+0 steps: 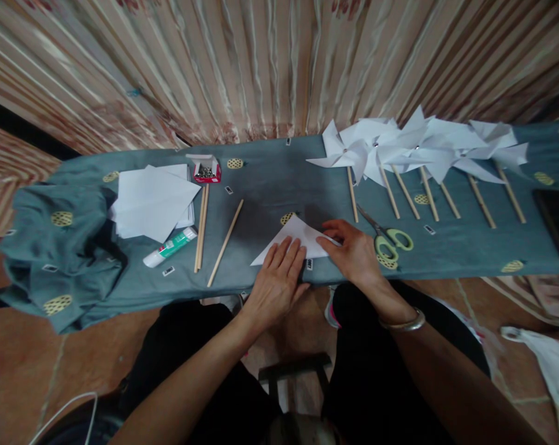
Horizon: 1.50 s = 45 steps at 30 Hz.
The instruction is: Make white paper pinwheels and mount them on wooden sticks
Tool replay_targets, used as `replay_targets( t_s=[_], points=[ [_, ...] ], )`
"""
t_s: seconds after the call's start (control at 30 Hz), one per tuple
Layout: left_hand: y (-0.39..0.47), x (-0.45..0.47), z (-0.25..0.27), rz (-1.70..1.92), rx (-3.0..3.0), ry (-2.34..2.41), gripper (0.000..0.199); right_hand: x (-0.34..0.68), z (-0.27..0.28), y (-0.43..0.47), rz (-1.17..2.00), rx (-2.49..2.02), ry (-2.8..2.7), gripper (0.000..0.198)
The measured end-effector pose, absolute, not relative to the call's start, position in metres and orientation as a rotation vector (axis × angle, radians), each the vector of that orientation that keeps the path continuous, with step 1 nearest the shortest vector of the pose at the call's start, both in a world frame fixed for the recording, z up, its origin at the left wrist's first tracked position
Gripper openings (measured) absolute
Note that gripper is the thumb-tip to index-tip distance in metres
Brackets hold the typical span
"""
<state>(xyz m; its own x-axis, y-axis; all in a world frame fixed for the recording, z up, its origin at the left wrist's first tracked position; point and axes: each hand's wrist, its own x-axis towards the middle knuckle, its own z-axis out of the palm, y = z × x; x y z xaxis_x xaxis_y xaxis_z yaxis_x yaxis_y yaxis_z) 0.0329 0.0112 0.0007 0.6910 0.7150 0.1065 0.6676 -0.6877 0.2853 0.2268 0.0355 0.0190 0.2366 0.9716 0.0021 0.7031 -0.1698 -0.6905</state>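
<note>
1. Folded white paper (312, 238): triangle, lies on the green cloth (270, 173), near edge, right in front of the person; tip toward 12 o'clock.
2. Left hand (279, 272): flat on paper from 7 o'clock, fingers pressed close together, thumb apart.
3. Right hand (353, 250): at paper's 3 o'clock corner, fingers curled, touching it; pinching or not, cannot tell. Bracelet (406, 322) on wrist.
4. Scissors (380, 231): 3 o'clock, just beyond right hand, green handles, tips toward 10.
5. White pinwheels (422, 154): 2 o'clock, overlapping row, wooden handles toward 5.
6. Loose stick (226, 243): 9 o'clock; bundled sticks (202, 228) farther out.
7. Red box (207, 170): 10 o'clock, lid up, small metal pieces inside.
8. Glue stick (170, 247): 9 o'clock, beside white sheets (152, 201).
9. Dark flat object (557, 222): far 3 o'clock, partly cut off.
</note>
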Motion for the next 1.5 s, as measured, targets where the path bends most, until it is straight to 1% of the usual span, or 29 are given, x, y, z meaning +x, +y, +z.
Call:
replay_targets(
  t_s=[0.27, 0.37, 0.43, 0.57, 0.67, 0.83, 1.0, 1.23, 1.5],
  points=[
    [0.011, 0.031, -0.005, 0.323, 2.673, 1.086, 0.069, 0.227, 0.017, 0.032, 0.531, -1.909, -1.603, 0.026],
    [0.010, 0.031, -0.006, 0.315, 2.674, 1.078, 0.069, 0.228, 0.015, 0.027, 0.451, -1.855, -1.690, 0.029],
    [0.010, 0.032, -0.006, 0.300, 2.683, 1.082, 0.069, 0.228, 0.014, 0.024, 0.357, -1.810, -1.776, 0.037],
    [0.009, 0.034, -0.006, 0.277, 2.709, 1.095, 0.069, 0.224, 0.010, 0.017, 0.235, -1.728, -1.878, 0.059],
    [0.009, 0.034, -0.004, 0.248, 2.734, 1.099, 0.070, 0.222, 0.006, 0.015, 0.231, -1.721, -1.878, 0.066],
    [0.008, 0.035, -0.001, 0.216, 2.755, 1.108, 0.069, 0.223, -0.001, 0.014, 0.252, -1.747, -1.879, 0.064],
    [0.008, 0.034, -0.002, 0.245, 2.761, 1.104, 0.069, 0.226, -0.002, 0.013, 0.288, -1.740, -1.877, 0.067],
    [0.003, 0.006, -0.008, 0.305, 2.744, 1.171, 0.073, 0.246, -0.006, 0.006, 0.272, -1.754, -1.859, 0.062],
    [-0.011, -0.027, -0.004, 0.324, 2.732, 1.297, 0.078, 0.267, -0.007, -0.005, 0.208, -1.749, -1.904, 0.048]
  ],
)
